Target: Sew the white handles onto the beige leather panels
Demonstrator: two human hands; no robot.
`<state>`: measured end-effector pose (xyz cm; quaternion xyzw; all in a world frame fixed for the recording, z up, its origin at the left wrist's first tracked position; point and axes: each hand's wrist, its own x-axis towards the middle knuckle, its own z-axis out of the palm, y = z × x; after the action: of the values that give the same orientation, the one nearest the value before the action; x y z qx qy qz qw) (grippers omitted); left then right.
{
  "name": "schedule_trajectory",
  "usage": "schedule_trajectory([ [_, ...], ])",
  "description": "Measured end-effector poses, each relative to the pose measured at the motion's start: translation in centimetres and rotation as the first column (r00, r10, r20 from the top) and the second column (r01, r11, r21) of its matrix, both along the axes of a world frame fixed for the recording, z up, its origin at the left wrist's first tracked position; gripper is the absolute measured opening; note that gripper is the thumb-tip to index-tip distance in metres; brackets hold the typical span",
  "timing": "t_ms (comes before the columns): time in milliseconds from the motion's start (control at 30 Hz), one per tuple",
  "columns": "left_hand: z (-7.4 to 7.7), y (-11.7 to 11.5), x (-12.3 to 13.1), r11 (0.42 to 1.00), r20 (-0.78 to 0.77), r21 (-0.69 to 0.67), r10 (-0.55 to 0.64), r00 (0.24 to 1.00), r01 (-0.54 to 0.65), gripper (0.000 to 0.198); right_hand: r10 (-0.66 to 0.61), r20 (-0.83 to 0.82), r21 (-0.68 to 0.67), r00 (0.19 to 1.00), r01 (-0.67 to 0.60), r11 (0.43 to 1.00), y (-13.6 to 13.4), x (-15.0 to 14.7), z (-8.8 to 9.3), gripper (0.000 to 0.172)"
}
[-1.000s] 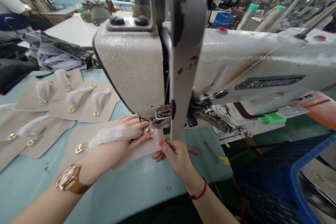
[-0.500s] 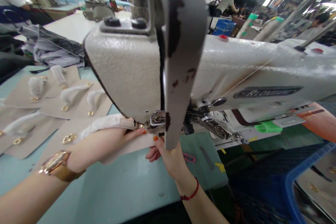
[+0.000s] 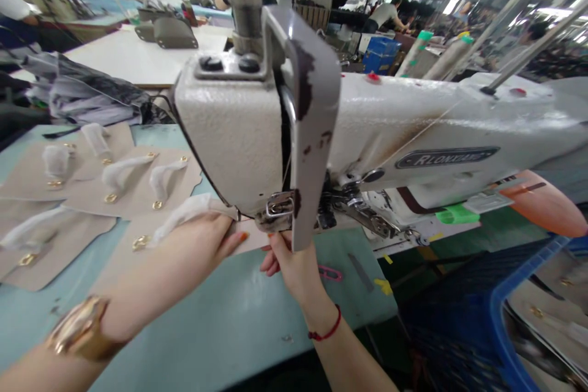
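A big white sewing machine [image 3: 413,128] fills the middle of the view. Under its head lies a beige leather panel [image 3: 138,257] with a gold clasp and a strap wrapped in white. My left hand [image 3: 202,245] lies on that panel with fingers pressed flat, fingertips at the needle area. My right hand [image 3: 287,260] reaches up under the grey thread guard [image 3: 312,135], its fingers pinched at the panel's edge by the presser foot [image 3: 275,208]. The needle itself is hidden behind the machine head.
Several more beige panels [image 3: 92,184] with gold clasps lie on the pale blue table [image 3: 220,324] at left. A blue crate [image 3: 500,312] stands at lower right. Thread cones [image 3: 441,55] stand behind the machine. Other people work at tables far behind.
My left hand and the panel have slid further under the machine head, hiding the small gold ring seen before. My view has shifted a little to the left.
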<state>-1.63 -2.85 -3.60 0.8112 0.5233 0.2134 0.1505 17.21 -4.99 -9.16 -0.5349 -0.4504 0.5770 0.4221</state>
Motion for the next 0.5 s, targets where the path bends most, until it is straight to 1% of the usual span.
schedule_trajectory([
  [67,-0.9,-3.3,0.5,1.0,0.035,-0.003,0.006,0.999,-0.006,0.029,-0.001,0.009,-0.008,1.0,0.001,1.0,0.0,0.1,0.2,0.053],
  [100,-1.6,-4.9,1.0,0.999,0.116,-0.01,0.036,0.993,-0.035,0.027,-0.002,0.01,-0.006,1.0,0.002,1.0,0.0,0.1,0.3,0.053],
  [133,-2.5,-6.4,1.7,0.997,0.238,-0.043,0.073,0.969,-0.064,0.022,-0.002,0.009,-0.002,1.0,0.002,1.0,0.0,0.1,0.3,0.053],
  [167,-3.6,-7.5,2.5,0.988,0.376,-0.139,0.117,0.919,-0.069,0.018,-0.001,0.008,0.003,1.0,0.001,1.0,0.0,0.1,0.3,0.052],
  [200,-4.7,-8.2,3.5,0.951,0.513,-0.303,0.217,0.831,-0.062,0.019,0.0,0.005,0.007,1.0,0.0,1.0,0.0,0.2,0.2,0.052],
  [233,-5.8,-8.4,4.4,0.889,0.637,-0.458,0.334,0.695,-0.007,0.025,0.002,0.0,0.009,1.0,-0.002,1.0,0.0,0.2,0.2,0.053],
  [267,-6.7,-8.2,5.4,0.819,0.718,-0.571,0.461,0.521,0.063,0.032,0.007,-0.004,0.01,1.0,-0.007,1.0,0.0,0.2,0.1,0.053],
  [300,-7.4,-7.6,6.1,0.768,0.76,-0.622,0.547,0.351,0.152,0.039,0.013,-0.001,0.013,1.0,-0.013,1.0,0.0,0.2,0.0,0.053],
  [333,-7.9,-6.7,6.7,0.74,0.775,-0.631,0.595,0.21,0.232,0.044,0.018,0.009,0.019,1.0,-0.018,1.0,0.0,0.3,-0.1,0.052],
  [367,-8.2,-5.7,7.1,0.724,0.773,-0.627,0.623,0.118,0.288,0.045,0.021,0.026,0.032,0.999,-0.021,0.999,0.1,0.3,-0.2,0.052],
  [400,-8.3,-4.7,7.2,0.714,0.767,-0.625,0.636,0.08,0.316,0.044,0.024,0.05,0.05,0.998,-0.026,0.998,0.1,0.3,-0.2,0.052],
  [433,-8.2,-3.9,7.1,0.701,0.755,-0.64,0.651,0.084,0.315,0.041,0.025,0.078,0.069,0.997,-0.031,0.997,0.2,0.4,-0.3,0.051],
  [500,-8.0,-2.8,6.7,0.662,0.704,-0.705,0.695,0.145,0.253,0.037,0.02,0.126,0.099,0.992,-0.033,0.995,0.2,0.4,-0.3,0.05],
])
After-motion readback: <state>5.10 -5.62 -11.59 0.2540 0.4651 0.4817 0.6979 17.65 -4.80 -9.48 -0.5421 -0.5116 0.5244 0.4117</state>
